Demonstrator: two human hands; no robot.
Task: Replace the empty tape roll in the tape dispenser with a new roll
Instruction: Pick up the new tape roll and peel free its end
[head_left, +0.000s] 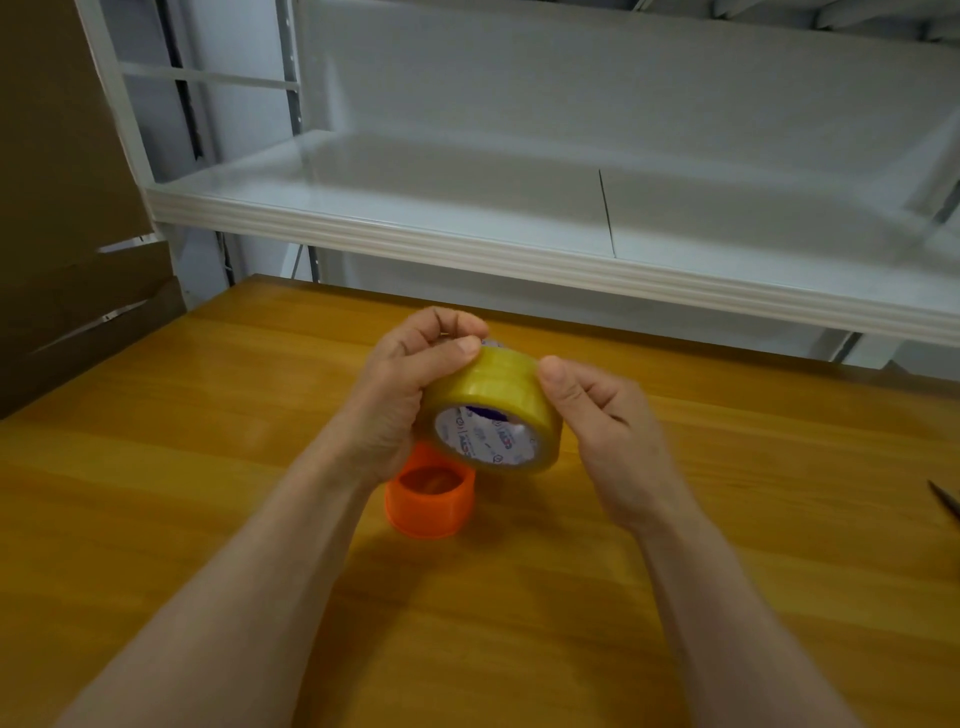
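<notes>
Head view: you hold the new tape roll (496, 410) above the worktop (727, 493), clear of its surface. Your left hand (400, 395) has its grip clamped on the roll, thumb across the outer face, fingers curled over the top. Your right hand (602, 415) presses its thumb to the roll's right side; its fingers are curled, apparently picking for the tape end. The orange dispenser piece (430, 499) stands on the worktop directly under the roll, its centre bare. Judgement: the empty roll appears already off; the new roll is not yet seated, and threading remains outstanding
</notes>
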